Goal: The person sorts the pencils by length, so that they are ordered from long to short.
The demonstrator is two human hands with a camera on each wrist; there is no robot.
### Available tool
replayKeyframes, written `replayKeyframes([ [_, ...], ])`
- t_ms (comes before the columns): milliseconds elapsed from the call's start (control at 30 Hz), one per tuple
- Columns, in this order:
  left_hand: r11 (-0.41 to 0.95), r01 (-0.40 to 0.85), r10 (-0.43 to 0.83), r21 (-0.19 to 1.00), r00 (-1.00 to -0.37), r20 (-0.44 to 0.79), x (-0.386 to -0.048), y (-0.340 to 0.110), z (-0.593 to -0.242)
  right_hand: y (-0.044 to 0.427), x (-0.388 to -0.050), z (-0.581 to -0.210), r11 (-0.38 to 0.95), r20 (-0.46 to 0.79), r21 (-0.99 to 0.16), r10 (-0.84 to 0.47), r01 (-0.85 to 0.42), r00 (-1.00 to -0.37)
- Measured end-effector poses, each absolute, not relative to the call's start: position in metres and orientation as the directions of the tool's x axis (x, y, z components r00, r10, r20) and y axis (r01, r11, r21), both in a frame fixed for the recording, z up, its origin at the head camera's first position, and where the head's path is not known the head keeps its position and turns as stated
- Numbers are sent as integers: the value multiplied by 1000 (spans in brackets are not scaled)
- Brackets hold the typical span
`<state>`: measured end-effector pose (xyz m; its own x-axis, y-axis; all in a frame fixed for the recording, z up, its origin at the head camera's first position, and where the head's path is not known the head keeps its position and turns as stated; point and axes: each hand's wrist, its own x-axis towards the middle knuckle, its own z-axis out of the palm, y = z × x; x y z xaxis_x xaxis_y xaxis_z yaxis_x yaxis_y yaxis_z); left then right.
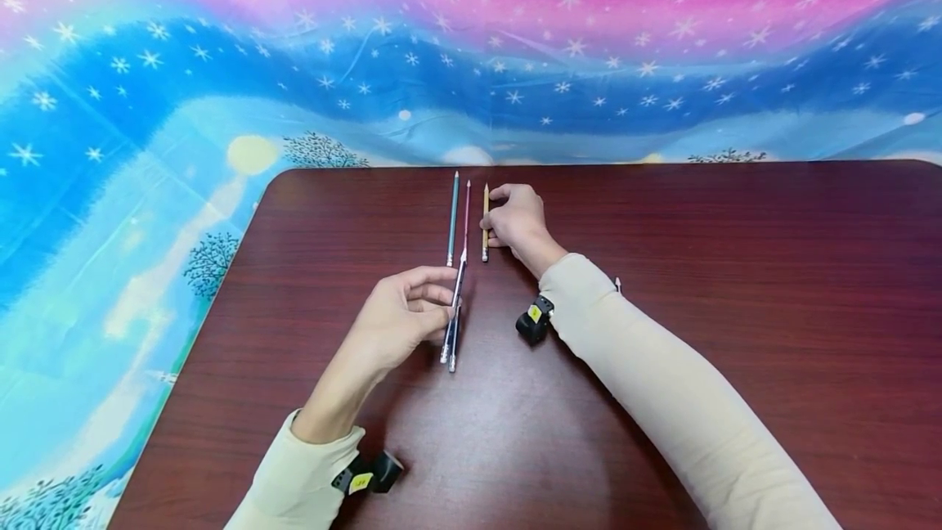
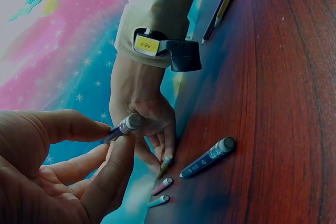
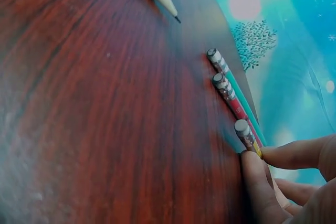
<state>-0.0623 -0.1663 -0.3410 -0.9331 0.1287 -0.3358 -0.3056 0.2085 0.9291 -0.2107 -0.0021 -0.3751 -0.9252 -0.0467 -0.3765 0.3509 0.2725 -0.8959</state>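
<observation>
We have the teal pencil (image 1: 453,215) down left of the pink pencil (image 1: 467,215), right hand (image 1: 518,219) pinching the yellow pencil (image 1: 486,208) right of pink, left hand (image 1: 405,305) pinching a dark pencil (image 2: 124,125), not yet laid.

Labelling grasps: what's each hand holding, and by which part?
Left hand: a dark blue pencil, pinched around mid-barrel. Right hand: the yellow pencil, also pinched by its barrel.
</observation>
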Motion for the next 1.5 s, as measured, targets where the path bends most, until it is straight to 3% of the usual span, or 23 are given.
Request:
replayKeyframes([
  [867, 233, -304, 121, 924, -934, -337, -63, -166, -340, 0, -214, -368, 427, -352, -862, -114, 274, -929],
  [1233, 235, -304, 119, 923, -934, -338, -63, -166, -341, 2, -215, -368, 427, -357, -864, -144, 267, -923],
  [1500, 246, -310, 110, 918, -932, -344, -62, -167, -339, 3, -216, -371, 342, -389, -880, -122, 329, -913],
])
